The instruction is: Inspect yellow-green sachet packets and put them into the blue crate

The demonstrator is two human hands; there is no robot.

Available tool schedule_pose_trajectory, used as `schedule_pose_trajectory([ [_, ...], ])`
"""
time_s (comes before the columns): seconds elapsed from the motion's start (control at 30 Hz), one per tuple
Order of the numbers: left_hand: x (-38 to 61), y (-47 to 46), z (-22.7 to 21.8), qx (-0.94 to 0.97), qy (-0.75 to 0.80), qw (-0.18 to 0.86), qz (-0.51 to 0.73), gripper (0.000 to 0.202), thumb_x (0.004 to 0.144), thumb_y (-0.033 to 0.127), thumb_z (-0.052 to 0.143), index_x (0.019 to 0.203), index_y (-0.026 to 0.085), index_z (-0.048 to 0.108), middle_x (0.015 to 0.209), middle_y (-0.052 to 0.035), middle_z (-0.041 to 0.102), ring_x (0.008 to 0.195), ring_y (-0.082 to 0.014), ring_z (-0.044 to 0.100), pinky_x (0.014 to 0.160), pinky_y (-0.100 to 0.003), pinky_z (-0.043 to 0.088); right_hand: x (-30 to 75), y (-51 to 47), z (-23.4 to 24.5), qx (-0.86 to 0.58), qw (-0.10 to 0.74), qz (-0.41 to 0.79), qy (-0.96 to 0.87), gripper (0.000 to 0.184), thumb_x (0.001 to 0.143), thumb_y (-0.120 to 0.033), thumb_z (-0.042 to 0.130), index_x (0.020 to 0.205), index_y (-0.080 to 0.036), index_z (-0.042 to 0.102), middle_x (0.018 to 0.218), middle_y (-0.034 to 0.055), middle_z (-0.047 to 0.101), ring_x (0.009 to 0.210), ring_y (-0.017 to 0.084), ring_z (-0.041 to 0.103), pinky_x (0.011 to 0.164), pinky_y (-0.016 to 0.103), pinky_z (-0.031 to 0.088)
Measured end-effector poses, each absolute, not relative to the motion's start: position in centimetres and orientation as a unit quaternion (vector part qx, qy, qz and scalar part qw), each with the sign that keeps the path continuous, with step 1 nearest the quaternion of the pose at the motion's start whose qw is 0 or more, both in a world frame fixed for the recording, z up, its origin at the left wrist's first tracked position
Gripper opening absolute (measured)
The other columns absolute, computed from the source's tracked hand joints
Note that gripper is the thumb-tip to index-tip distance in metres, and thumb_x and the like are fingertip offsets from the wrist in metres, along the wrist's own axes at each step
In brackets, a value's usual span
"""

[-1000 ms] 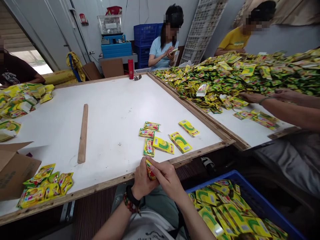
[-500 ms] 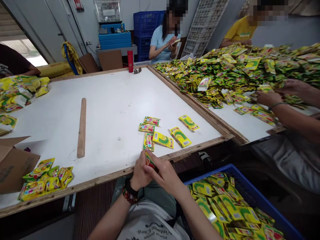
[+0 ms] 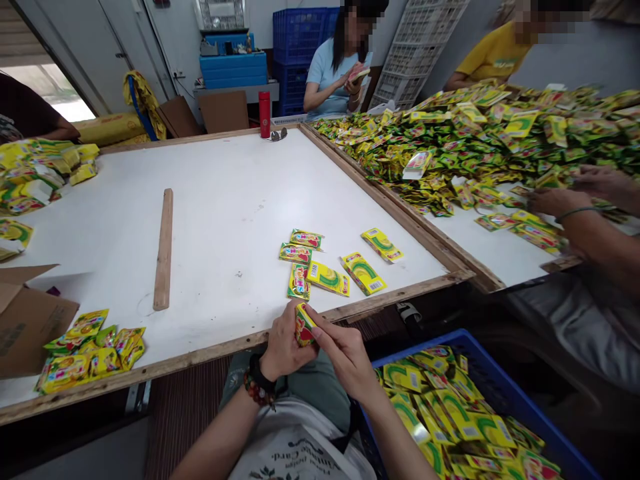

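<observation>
Both my hands meet just off the near wooden edge of the white table (image 3: 215, 200). My left hand (image 3: 281, 347) is closed round a small stack of yellow-green sachets (image 3: 303, 325). My right hand (image 3: 345, 353) pinches the same stack from the right with thumb and fingers. Several loose sachets (image 3: 325, 277) lie on the table just beyond my hands. A blue crate (image 3: 505, 387) full of the same sachets stands at my right knee.
A wooden stick (image 3: 163, 248) lies left of centre. A sachet pile (image 3: 90, 350) and a cardboard box (image 3: 25, 327) sit near left. A huge sachet heap (image 3: 500, 140) covers the right table, where another person's hands (image 3: 555, 200) sort. Two more people sit behind.
My hands stayed together at the table edge and turned the stack a little, so its face shows more. The view shifted slightly. The person on the right drew their hands back into the heap.
</observation>
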State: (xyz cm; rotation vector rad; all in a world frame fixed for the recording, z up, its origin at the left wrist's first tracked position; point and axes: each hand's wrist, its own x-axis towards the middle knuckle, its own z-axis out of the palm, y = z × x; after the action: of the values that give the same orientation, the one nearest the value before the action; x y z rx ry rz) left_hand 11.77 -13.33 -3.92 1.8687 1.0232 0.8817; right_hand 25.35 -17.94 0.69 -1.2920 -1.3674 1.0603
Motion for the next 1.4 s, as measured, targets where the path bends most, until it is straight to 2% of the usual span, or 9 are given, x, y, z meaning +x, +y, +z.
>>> schedule_pose_trajectory([
  [0.13,11.7,-13.4,-4.5,0.747,0.412,0.396,0.340,0.051,0.068,0.033,0.057,0.114,0.020,0.040,0.089,-0.0024,0.059,0.073,-0.0198,0.056,0.068,-0.033,0.044,24.9,-18.2,1.2,-0.546,0.452,0.392,-0.587,0.036,0.095,-0.032,0.045,0.126,-0.023,0.062,0.116,0.0045,0.070,0.102,0.028,0.068,0.087,0.041,0.055],
  [0.33,11.4,-13.5,-5.0,0.746,0.373,0.378,0.402,0.037,0.081,0.040,0.049,0.110,0.019,0.041,0.096,-0.0072,0.057,0.082,-0.0219,0.057,0.073,-0.037,0.048,23.8,-18.2,0.9,-0.533,0.437,0.237,-0.685,0.042,0.089,-0.022,0.056,0.131,-0.020,0.058,0.117,0.0131,0.069,0.095,0.023,0.071,0.080,0.032,0.057],
  [0.43,11.6,-13.6,-4.9,0.756,0.392,0.354,0.387,0.037,0.078,0.037,0.054,0.108,0.020,0.042,0.093,-0.0057,0.057,0.080,-0.0219,0.058,0.071,-0.036,0.048,23.4,-18.4,0.1,-0.547,0.490,0.277,-0.619,0.036,0.089,-0.022,0.056,0.124,-0.021,0.064,0.114,0.0109,0.070,0.096,0.023,0.071,0.081,0.033,0.058],
  [0.6,11.9,-13.9,-5.0,0.758,0.427,0.335,0.362,0.054,0.067,0.034,0.065,0.114,0.022,0.041,0.099,-0.0053,0.060,0.081,-0.0236,0.060,0.069,-0.036,0.048,23.1,-18.3,-0.1,-0.590,0.524,0.394,-0.471,0.039,0.087,-0.035,0.061,0.122,-0.018,0.064,0.113,0.0093,0.070,0.094,0.027,0.071,0.077,0.038,0.060],
  [0.73,11.8,-13.9,-5.4,0.748,0.422,0.342,0.382,0.045,0.074,0.033,0.060,0.114,0.021,0.041,0.097,-0.0054,0.060,0.078,-0.0211,0.060,0.067,-0.034,0.048,22.7,-18.0,-0.1,-0.571,0.508,0.260,-0.590,0.033,0.092,-0.023,0.052,0.122,-0.018,0.065,0.115,0.0107,0.070,0.099,0.025,0.070,0.084,0.036,0.058],
  [0.9,11.3,-13.9,-6.0,0.718,0.387,0.376,0.439,0.024,0.086,0.027,0.047,0.109,0.022,0.043,0.098,-0.0060,0.059,0.086,-0.0195,0.059,0.076,-0.034,0.049,22.0,-17.9,-1.0,-0.510,0.487,0.110,-0.700,0.046,0.090,-0.010,0.052,0.135,-0.021,0.053,0.121,0.0124,0.067,0.104,0.021,0.068,0.087,0.030,0.057],
  [1.03,11.3,-13.9,-5.8,0.718,0.383,0.403,0.419,0.032,0.079,0.029,0.057,0.107,0.022,0.043,0.098,-0.0050,0.059,0.083,-0.0190,0.059,0.075,-0.034,0.049,22.5,-18.7,-1.5,-0.505,0.500,0.184,-0.679,0.050,0.091,-0.011,0.052,0.138,-0.025,0.049,0.127,0.0092,0.064,0.112,0.022,0.064,0.092,0.032,0.055],
  [1.17,11.6,-13.7,-4.9,0.713,0.429,0.419,0.363,0.054,0.067,0.032,0.071,0.111,0.022,0.042,0.094,-0.0029,0.061,0.077,-0.0193,0.060,0.070,-0.033,0.049,23.1,-18.7,-1.4,-0.573,0.503,0.287,-0.580,0.060,0.087,-0.022,0.061,0.144,-0.023,0.040,0.124,0.0079,0.066,0.093,0.021,0.071,0.078,0.029,0.059],
  [1.4,11.6,-13.8,-4.3,0.742,0.400,0.403,0.356,0.060,0.062,0.027,0.075,0.114,0.023,0.045,0.108,-0.0054,0.061,0.092,-0.0225,0.061,0.080,-0.037,0.051,24.8,-19.0,-0.1,-0.575,0.462,0.249,-0.627,0.034,0.093,-0.027,0.049,0.122,-0.024,0.065,0.114,0.0072,0.071,0.097,0.022,0.071,0.082,0.031,0.057],
])
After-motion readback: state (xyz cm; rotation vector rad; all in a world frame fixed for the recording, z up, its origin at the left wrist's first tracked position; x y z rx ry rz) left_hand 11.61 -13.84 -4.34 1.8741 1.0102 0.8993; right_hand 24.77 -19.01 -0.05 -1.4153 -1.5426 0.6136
